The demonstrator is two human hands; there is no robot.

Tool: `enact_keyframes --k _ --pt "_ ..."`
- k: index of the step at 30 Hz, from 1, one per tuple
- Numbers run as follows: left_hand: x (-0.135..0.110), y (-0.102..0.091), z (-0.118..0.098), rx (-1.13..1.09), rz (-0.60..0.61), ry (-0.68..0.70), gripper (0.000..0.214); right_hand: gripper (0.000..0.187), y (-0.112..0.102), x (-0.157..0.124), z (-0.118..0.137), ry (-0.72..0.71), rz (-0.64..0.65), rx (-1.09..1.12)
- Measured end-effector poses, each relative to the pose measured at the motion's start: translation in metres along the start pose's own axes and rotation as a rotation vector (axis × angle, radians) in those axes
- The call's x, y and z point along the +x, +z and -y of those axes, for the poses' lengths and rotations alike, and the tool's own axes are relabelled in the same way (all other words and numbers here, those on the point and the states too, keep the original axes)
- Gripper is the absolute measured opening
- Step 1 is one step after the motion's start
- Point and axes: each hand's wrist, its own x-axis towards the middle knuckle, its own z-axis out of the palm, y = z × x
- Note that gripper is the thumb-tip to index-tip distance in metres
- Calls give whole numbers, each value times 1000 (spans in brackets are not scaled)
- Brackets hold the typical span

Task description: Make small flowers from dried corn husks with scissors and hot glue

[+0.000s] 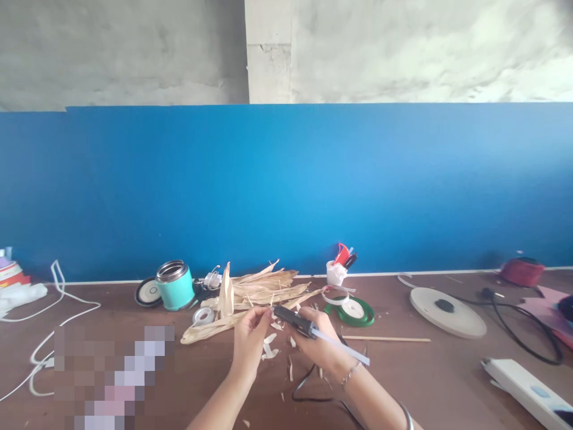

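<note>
My right hand [320,343] grips a black glue gun [293,321] with a pale glue stick [344,349] sticking out of its back; the nozzle points left. My left hand [248,340] is closed in a pinch right at the nozzle tip, holding a small piece of dried husk I can barely make out. Both hands hover over the brown table [425,382]. A pile of dried corn husks [250,295] lies just behind them, and small husk scraps [271,349] are scattered under them. The gun's black cord [313,394] trails toward me.
A teal jar [174,285] with its lid [147,292] stands left of the husks. Green and white ribbon rolls [353,310], a cup of pens [338,269], a thin stick [385,339], a white round disc [447,312], a white power strip [528,391] and white cables [54,334] lie about. A blue wall stands behind.
</note>
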Motion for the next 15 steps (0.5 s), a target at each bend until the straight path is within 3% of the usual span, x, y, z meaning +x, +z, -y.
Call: enact_keyframes --k 15 --pt "-2 2 -3 -5 -24 -13 30 10 2 1 -5 -5 -17 35"
